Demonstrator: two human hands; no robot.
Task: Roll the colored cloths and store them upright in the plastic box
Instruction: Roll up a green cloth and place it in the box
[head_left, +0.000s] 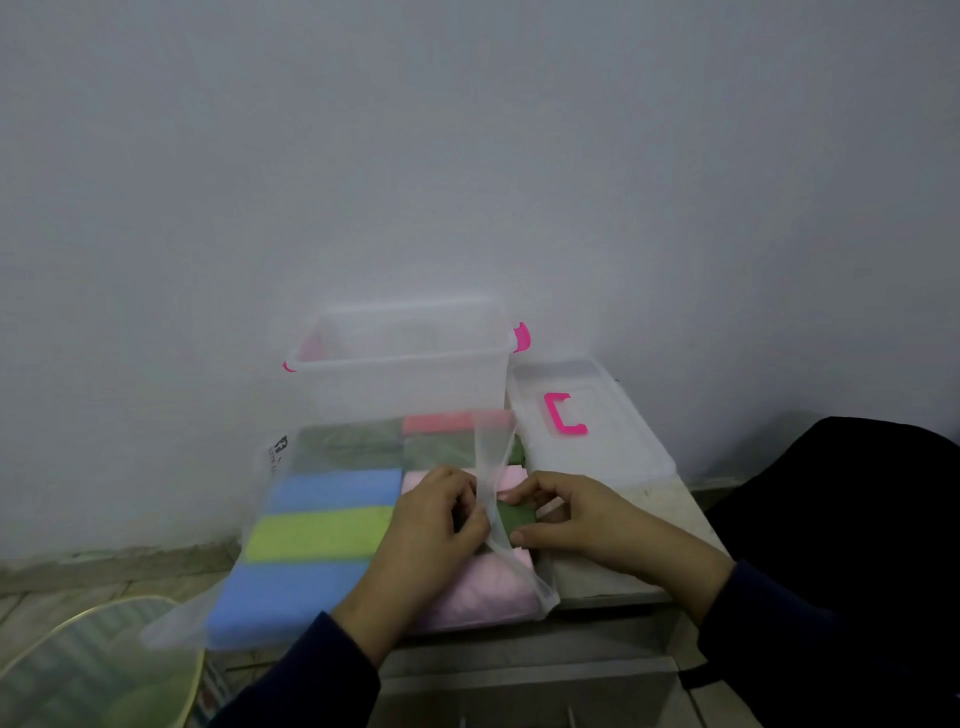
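Observation:
A clear plastic bag (270, 483) lies on the small table, packed with folded cloths: blue (291, 597), yellow-green (317, 535), a second blue (337, 491), pink (483, 592), dark green (348, 441) and red (441, 422). My left hand (431, 525) and my right hand (576, 519) both pinch the bag's torn edge (491, 467) at its middle right, over a dark green cloth (517, 516). Behind the bag stands the clear plastic box (405, 384) with pink latches; through its cloudy walls I cannot tell what it holds.
The box's clear lid (587, 421) with a pink handle lies flat to the right of the box. A dark cushion or seat (841, 493) fills the right side. A round gold-rimmed glass surface (98, 670) sits low at the left. A bare wall stands close behind.

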